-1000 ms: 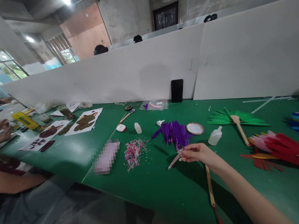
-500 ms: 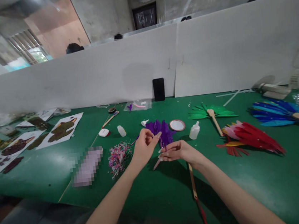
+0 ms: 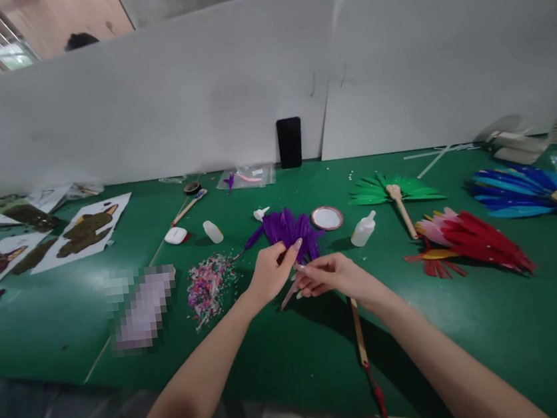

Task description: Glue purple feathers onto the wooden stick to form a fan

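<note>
Purple feathers (image 3: 288, 227) spread out in a fan just beyond my hands. My left hand (image 3: 274, 273) is closed in a pinch at the lower edge of these feathers; what lies between its fingertips is too small to make out. Beside it, my right hand (image 3: 334, 275) has thumb and forefinger pinched near the left fingertips. A slim pinkish tool (image 3: 289, 295), perhaps tweezers, sticks out down-left from the right hand's curled fingers. Below the right wrist runs a wooden handle (image 3: 357, 331) with a red tassel (image 3: 379, 399); its upper end is hidden.
Colourful small scraps (image 3: 211, 287) lie left of my hands. Around the feathers are a white bottle (image 3: 213, 232), a nozzle bottle (image 3: 364, 230) and a round white lid (image 3: 327, 217). Green (image 3: 391, 189), red (image 3: 483, 239) and blue (image 3: 513, 192) feather fans lie right. A phone (image 3: 290, 142) leans on the partition.
The view has tilted down. My right thumb and forefinger have come up to the left fingertips and closed together. The feathers stay in place on the table.
</note>
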`<state>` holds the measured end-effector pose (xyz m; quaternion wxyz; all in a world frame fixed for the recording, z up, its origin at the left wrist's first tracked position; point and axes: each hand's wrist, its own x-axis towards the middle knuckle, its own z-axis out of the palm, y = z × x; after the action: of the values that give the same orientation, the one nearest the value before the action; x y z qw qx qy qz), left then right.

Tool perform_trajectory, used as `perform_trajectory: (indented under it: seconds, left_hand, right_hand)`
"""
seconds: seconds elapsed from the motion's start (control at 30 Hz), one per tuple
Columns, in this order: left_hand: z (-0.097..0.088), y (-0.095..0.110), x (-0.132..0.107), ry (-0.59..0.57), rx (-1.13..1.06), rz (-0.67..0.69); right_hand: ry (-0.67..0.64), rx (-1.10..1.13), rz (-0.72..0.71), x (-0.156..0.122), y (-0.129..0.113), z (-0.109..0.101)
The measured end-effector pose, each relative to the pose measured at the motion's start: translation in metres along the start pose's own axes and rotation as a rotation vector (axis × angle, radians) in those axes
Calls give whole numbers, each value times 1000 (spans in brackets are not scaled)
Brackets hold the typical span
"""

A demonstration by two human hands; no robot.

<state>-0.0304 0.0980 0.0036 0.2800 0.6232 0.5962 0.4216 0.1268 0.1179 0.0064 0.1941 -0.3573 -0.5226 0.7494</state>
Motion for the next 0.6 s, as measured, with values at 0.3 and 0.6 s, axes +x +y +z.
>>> perform_trajectory:
  seconds: [0.3, 0.6]
  left_hand:
    - [-4, -3, -7, -50, 4, -41]
    - [-2, -1, -6, 66, 33, 19]
  right_hand:
    - [11, -33, -26, 0, 5, 8]
    - [20, 34, 0, 4, 10, 6]
